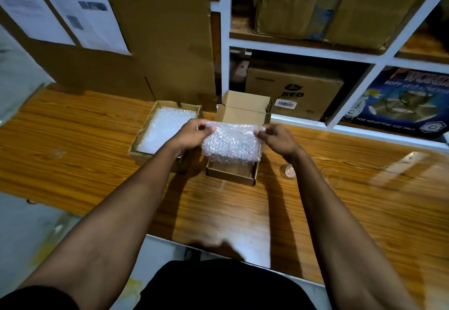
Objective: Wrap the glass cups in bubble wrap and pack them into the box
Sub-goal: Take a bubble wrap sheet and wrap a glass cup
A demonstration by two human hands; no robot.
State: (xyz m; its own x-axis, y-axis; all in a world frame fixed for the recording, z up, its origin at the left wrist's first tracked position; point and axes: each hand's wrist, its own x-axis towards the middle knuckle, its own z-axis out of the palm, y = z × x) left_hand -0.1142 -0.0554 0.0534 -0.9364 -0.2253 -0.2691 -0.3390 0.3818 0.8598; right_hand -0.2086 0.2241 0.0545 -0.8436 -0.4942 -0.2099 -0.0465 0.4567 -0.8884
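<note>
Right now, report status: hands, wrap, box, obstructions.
Left hand and right hand pinch the clear bubble wrap sheet by its top corners. Sheet hangs over the small open brown cardboard box. Clear glass cups unwrapped on table, right. Nothing blocking.

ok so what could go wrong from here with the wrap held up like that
1. The left hand and right hand only pinch the top corners of the bubble wrap sheet, so it could slip as it is moved.
2. Two glass cups sit unwrapped by the right forearm; a sweep of that arm might knock them.
3. The small open box looks light and may shift if bumped.
</note>
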